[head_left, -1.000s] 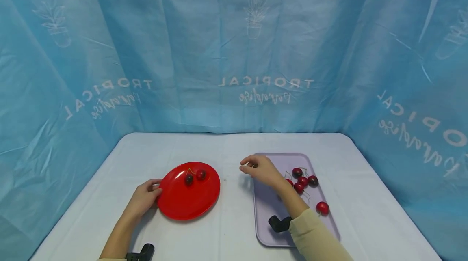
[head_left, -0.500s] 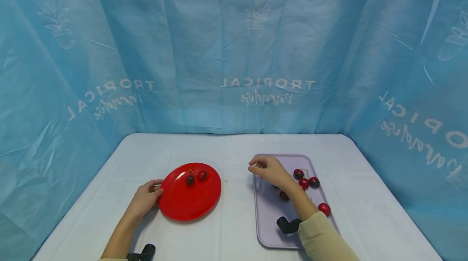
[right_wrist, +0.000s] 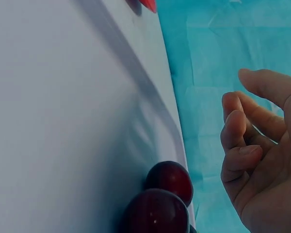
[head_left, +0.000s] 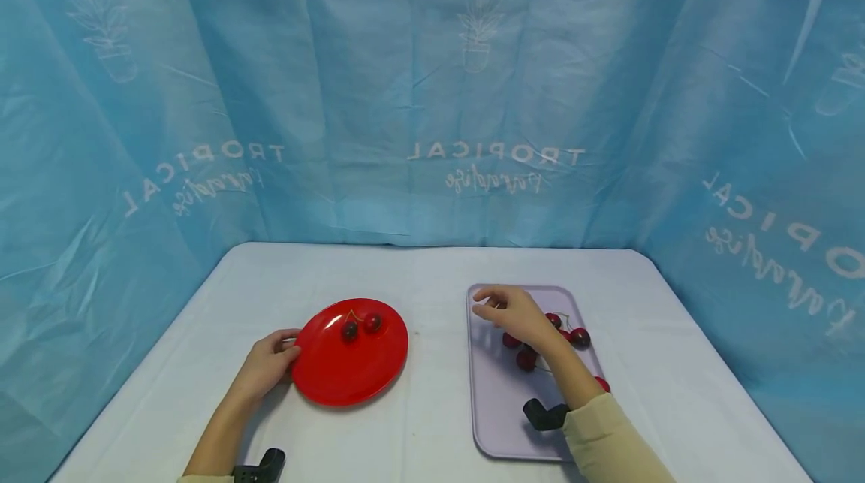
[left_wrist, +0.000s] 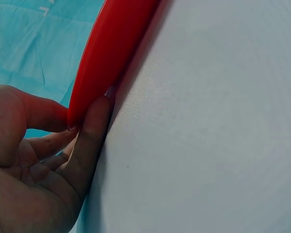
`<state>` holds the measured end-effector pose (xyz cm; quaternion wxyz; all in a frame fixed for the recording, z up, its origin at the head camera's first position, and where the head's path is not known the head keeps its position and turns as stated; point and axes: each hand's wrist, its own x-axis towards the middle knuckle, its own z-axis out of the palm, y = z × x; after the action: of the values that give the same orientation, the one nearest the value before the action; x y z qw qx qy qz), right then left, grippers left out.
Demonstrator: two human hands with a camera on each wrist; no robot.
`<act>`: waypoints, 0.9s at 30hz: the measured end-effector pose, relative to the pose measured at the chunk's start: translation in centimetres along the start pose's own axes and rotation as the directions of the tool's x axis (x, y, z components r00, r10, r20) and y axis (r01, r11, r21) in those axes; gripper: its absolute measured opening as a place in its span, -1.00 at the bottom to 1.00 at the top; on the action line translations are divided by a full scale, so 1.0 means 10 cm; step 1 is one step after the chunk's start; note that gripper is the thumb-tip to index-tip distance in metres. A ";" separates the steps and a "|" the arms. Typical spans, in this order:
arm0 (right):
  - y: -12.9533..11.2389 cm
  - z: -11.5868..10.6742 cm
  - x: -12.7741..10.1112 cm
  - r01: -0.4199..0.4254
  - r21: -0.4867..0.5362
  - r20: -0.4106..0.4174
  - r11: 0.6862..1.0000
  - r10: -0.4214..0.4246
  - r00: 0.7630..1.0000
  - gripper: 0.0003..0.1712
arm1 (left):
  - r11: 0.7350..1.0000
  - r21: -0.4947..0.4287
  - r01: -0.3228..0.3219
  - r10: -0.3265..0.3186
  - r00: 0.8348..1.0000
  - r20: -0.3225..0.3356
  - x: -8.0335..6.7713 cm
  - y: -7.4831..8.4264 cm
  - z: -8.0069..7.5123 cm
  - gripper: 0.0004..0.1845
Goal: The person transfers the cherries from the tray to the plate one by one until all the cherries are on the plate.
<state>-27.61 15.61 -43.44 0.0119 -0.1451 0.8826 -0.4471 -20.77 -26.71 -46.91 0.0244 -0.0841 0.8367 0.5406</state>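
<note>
My left hand [head_left: 266,365] pinches the left rim of a red plate [head_left: 348,374]. In the left wrist view the thumb [left_wrist: 48,115] meets the plate's edge and a finger lies under it. Two cherries [head_left: 372,323] joined by their stems lie on the plate's far part. My right hand [head_left: 516,315] hovers over the far part of a lilac tray [head_left: 493,423], its fingers loosely bent and holding nothing. Below it are several dark red cherries [head_left: 525,360] with stems, some hidden by the hand and forearm. Two cherries [right_wrist: 155,213] show close up in the right wrist view.
A white-covered table [head_left: 432,423] bears the plate on the left and the tray on the right. Blue curtains [head_left: 432,92] stand behind the table and along both sides. One cherry [head_left: 601,384] lies at the tray's right side, partly behind the sleeve.
My right hand has moved right, from beside the tray's left edge to above the tray. The left hand and the plate have stayed in place.
</note>
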 end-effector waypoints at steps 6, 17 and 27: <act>0.03 -0.07 -0.04 -0.013 0.007 -0.010 1.000 0.013 1.000 -0.61 | 1.000 0.005 0.001 -0.001 1.000 0.001 0.00 0.03 0.02 -0.53; 0.08 -0.23 -0.06 -0.055 -0.016 -0.031 0.998 0.054 0.998 -0.54 | 1.000 0.000 -0.016 0.016 1.000 0.000 -0.01 0.05 0.02 -0.54; 0.17 -0.28 -0.10 -0.109 -0.004 -0.062 0.994 0.108 0.992 -0.50 | 1.000 -0.003 -0.005 0.005 1.000 -0.014 -0.01 0.01 0.01 -0.54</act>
<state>-27.52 19.03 -43.25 0.0083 -0.0829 0.8907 -0.4468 -20.66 -26.53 -46.84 0.0170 -0.0859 0.8364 0.5411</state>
